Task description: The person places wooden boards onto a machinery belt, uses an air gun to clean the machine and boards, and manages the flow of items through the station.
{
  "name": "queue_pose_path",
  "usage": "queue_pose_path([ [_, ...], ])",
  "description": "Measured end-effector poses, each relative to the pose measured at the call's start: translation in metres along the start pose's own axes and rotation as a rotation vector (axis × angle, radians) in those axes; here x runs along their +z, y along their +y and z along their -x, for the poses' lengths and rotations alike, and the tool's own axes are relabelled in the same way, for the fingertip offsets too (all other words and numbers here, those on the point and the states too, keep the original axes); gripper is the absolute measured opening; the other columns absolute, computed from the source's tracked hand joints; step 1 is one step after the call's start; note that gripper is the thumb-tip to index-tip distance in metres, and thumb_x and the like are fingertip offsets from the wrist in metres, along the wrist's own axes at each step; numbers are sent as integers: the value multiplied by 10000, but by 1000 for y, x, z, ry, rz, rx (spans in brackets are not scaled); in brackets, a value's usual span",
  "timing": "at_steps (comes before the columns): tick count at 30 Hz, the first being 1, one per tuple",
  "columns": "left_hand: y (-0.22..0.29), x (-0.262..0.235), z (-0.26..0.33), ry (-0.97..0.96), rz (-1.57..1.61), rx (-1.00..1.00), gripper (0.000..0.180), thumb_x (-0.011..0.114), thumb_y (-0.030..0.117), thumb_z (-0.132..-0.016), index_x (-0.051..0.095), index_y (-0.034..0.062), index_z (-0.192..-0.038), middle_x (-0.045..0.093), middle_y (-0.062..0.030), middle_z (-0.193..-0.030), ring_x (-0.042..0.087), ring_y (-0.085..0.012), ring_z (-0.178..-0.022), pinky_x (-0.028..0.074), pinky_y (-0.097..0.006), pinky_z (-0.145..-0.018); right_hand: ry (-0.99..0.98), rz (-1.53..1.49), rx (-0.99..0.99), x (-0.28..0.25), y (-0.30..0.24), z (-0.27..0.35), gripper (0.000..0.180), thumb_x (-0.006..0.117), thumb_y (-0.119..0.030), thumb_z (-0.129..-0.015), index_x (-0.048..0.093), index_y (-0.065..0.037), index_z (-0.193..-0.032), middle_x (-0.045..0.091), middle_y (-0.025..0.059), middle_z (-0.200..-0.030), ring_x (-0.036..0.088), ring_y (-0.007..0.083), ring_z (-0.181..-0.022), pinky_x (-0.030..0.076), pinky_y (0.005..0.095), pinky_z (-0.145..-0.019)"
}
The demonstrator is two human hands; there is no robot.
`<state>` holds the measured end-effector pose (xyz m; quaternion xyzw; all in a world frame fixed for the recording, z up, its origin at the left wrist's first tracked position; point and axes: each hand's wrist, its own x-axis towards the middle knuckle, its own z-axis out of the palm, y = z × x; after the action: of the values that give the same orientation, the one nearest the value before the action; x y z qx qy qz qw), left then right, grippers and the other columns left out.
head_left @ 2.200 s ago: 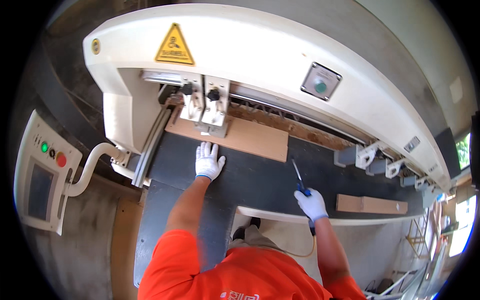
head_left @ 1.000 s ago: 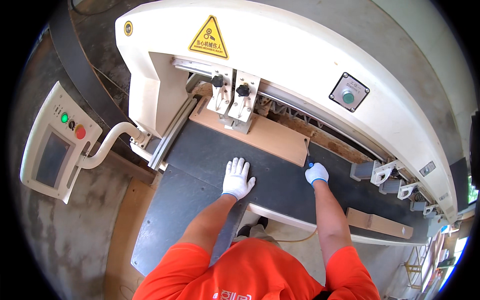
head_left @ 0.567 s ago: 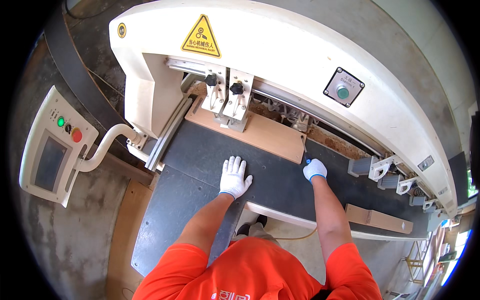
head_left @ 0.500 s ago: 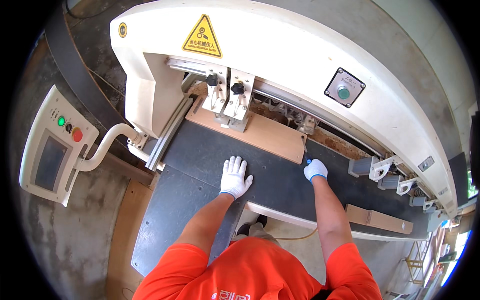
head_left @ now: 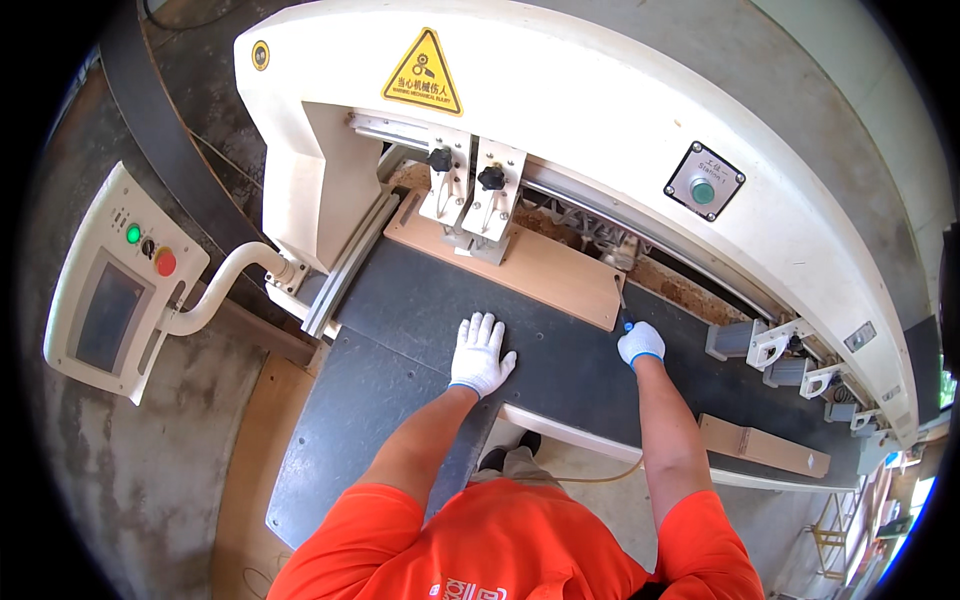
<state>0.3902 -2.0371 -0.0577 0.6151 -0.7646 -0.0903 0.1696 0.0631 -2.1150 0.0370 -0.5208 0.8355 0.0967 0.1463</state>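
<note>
My left hand (head_left: pixel 482 356), in a white knit glove, lies flat on the dark worktop with its fingers spread. My right hand (head_left: pixel 641 343), gloved too, is closed around a slim tool (head_left: pixel 625 312) with a dark shaft and a blue part; its exact kind is hard to make out. The shaft points at the right end of a long light-brown wooden board (head_left: pixel 560 277). That board lies along the back of the worktop, with two metal clamp brackets (head_left: pixel 490 200) with black knobs over its left part. Both hands are on the near side of it.
A white machine housing (head_left: pixel 580 90) arches over the back. On the left, a control panel (head_left: pixel 120 290) stands on a curved arm. Another brown board (head_left: pixel 765 445) lies at the worktop's right front edge, near grey machine units (head_left: pixel 735 338). A yellowish hose (head_left: pixel 610 478) passes by my right forearm.
The whole view has shifted slightly, so everything sits a little further right. My left hand stays flat, and my right hand keeps its hold on the tool by the board's end.
</note>
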Motion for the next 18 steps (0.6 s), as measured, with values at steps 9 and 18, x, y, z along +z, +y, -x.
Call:
queue_pose_path([
  [9, 0, 1, 1, 23, 15, 5, 703, 631, 474, -958, 554, 19, -1489, 458, -250, -1604, 345, -449, -1544, 208, -580, -1292, 18, -5, -13, 1, 1, 0, 302, 632, -275, -990, 783, -66, -1148, 748, 232, -1222, 714, 404, -1168, 577, 493, -969],
  [18, 1, -1, 0, 37, 18, 15, 684, 642, 460, -949, 564, 15, -1463, 470, -246, -1590, 357, -447, -1534, 226, -583, -1285, 12, -9, -12, -4, 2, 2, 315, 632, -289, -997, 782, -62, -1156, 747, 240, -1214, 715, 413, -1157, 576, 499, -966],
])
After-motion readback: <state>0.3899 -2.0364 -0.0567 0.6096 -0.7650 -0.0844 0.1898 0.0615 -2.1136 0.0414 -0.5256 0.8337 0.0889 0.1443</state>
